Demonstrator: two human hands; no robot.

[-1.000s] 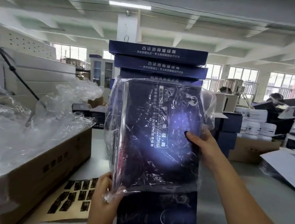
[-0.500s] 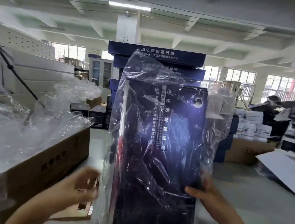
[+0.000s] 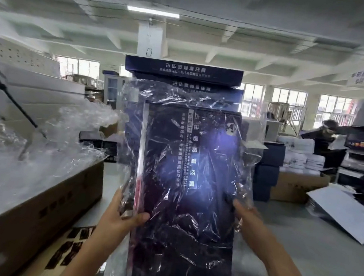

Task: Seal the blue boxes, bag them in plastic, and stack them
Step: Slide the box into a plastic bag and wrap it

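Blue box [image 3: 196, 161] is upright between both hands, in front of the stack of blue boxes [image 3: 183, 71]. Can't tell if its bottom edge rests on the counter [image 3: 299, 247].

Plastic bag [image 3: 180, 96] is over the top, slack bunched above the box.

Left grip [image 3: 121, 216]: thumb across the front, pinching film plus the box's left edge. Right grip [image 3: 246, 218]: thumb on the front at the right edge, fingers hidden behind. Looks clamped on the box through the film.

Step, I'd say: seating the bag fully. Pull both sides down evenly, keep the box vertical, squeeze out trapped air. Film looks thin, so ease it over the corners or it'll likely tear. Then lay it flat on the stack, edges aligned.
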